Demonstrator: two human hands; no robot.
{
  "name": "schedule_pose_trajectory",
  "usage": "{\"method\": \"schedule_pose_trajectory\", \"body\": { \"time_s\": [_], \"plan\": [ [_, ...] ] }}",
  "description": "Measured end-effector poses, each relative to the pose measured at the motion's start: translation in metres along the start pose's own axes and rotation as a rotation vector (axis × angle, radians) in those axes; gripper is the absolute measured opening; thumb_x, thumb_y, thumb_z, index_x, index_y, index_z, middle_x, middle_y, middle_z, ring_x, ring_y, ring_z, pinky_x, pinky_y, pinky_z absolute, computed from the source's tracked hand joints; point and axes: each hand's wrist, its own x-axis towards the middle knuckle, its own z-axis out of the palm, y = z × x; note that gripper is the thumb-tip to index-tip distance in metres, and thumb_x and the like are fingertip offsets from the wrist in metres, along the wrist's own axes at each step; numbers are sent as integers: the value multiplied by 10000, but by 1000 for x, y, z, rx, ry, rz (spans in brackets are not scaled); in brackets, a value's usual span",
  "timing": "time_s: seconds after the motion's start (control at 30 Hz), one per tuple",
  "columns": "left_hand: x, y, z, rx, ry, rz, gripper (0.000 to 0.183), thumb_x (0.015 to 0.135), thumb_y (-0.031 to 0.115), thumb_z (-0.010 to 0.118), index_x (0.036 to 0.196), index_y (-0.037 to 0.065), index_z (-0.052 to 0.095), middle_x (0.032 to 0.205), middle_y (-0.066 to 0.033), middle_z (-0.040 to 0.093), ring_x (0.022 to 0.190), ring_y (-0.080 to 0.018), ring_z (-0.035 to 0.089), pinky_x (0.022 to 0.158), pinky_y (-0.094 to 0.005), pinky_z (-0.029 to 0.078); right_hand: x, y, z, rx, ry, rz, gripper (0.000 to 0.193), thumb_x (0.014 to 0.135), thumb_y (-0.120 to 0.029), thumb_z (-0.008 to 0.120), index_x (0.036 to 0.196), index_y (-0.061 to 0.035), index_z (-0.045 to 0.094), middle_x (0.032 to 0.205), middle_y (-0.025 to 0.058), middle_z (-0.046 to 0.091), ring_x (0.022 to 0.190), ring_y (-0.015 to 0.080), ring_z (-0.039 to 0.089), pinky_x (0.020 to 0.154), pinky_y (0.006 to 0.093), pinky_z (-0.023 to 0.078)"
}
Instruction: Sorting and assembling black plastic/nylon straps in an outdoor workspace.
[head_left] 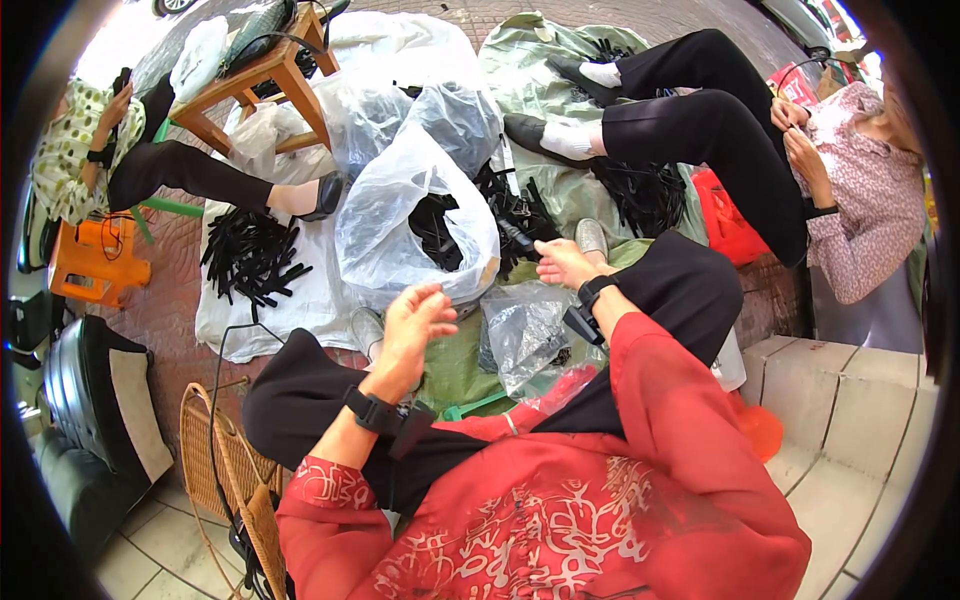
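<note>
At the frame's centre, the left hand (412,325) is kept with fingers loosely apart, seemingly empty. Upper right, a black strip (515,236) is seen beside the right hand (566,265); gripping cannot be told. Beyond, bagged strips (433,232) could be spilled if the plastic bag (378,235) were knocked.

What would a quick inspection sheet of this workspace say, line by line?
Surface: white sheet and green sheet over brick paving.
Work items: black strips, piled loose and inside a plastic bag.
Clutter: clear bag; red bag at right.
Hands: left hand half-open, looks empty; right hand near strips, grip unclear.
Cables: thin black cord by a woven basket.
Surroundings: two seated people, wooden stool.
</note>
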Motion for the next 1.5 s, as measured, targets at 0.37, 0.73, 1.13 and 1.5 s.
{"method": "schedule_pose_trajectory", "body": {
  "time_s": [0.37,0.73,1.13,1.5],
  "plan": [
    [146,-27,-54,661,210,-8,299,791,179,557,1002,-29,514,865,-95,559,659,-144,561,468,-240,467,-138,-19,-8,-201,-602,4,201,832,-167,496,832,21,565,736,92,598,596,152,600,536,256,499],
    [170,-63,-27,654,231,1,126,733,97,611,733,-17,559,546,-60,547,391,-109,503,344,-223,392,-49,139,-20,-954,-140,-95,471,709,-111,488,1158,15,420,922,206,588,813,322,590,698,383,478],
    [109,-11,-37,162,280,31,96,698,43,570,621,29,514,593,-56,527,459,-113,478,386,-211,398,-1,213,-4,-1328,-99,-329,495,781,-195,429,1237,-14,363,1220,190,419,1128,315,398,949,374,303],
    [9,35,1,-211,-141,128,67,709,65,503,656,55,462,955,-165,570,821,-233,552,731,-400,453,14,175,-12,-981,170,-1033,153,728,-170,504,737,-44,590,693,118,571,635,251,545,646,385,422]
  ]
}}
